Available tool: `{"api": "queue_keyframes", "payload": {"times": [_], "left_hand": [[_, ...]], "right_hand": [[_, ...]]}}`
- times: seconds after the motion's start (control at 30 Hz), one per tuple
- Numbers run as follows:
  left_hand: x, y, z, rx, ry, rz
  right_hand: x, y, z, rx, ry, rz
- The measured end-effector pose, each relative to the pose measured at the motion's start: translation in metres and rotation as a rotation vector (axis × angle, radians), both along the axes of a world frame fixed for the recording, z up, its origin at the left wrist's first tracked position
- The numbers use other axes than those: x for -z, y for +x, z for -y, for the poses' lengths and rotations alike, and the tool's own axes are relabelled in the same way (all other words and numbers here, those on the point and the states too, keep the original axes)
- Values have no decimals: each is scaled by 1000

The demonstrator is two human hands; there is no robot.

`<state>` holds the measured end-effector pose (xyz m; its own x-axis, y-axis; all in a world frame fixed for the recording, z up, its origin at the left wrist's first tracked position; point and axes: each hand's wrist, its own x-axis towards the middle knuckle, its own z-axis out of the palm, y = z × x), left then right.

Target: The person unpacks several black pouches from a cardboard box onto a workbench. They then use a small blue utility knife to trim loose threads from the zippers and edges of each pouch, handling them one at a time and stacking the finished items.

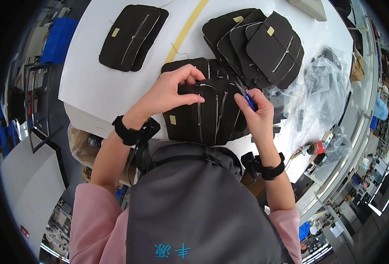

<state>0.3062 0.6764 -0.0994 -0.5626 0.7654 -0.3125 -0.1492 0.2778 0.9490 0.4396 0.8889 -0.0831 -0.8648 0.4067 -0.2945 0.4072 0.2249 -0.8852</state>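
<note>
1. Large white worktable (102, 88), with a yellow tape stripe (186, 30) running diagonally across it. Everything in hand sits at its near edge, close to the person's chest.
2. Fanned stack of black fabric panels with zip lines (258, 44) at the far right; a second smaller pile of the same black panels (130, 37) lies well apart at the far left. Some carry small tan stickers.
3. Crumpled clear plastic bags (322, 88) spill off the table's right side, just beside the fanned stack.
4. Black rounded fabric panel with pale stitched zip lines (207, 116), held up just above the table edge, between both hands. It looks light and limp; its top edge curls over under the fingers. Judged soft, not slippery, not fragile. Best gripped at the hemmed edges, where the layers are thickest; a middle grip would let it sag.
5. Left hand (170, 92): fingers curled over the panel's top left edge, thumb beneath, pinching the cloth.
6. Right hand (256, 116): closed around a small blue-handled snipping tool (250, 100), blade end touching the panel's upper right edge. Black wrist straps on both arms.
</note>
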Motion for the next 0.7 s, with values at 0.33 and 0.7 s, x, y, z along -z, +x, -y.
{"api": "queue_keyframes", "payload": {"times": [0.33,0.7], "left_hand": [[-3,0,-9,-113,91,-53],[4,-7,9,-154,28,-140]], "right_hand": [[-20,-14,18,85,-283,80],[-19,-19,11,56,-253,78]]}}
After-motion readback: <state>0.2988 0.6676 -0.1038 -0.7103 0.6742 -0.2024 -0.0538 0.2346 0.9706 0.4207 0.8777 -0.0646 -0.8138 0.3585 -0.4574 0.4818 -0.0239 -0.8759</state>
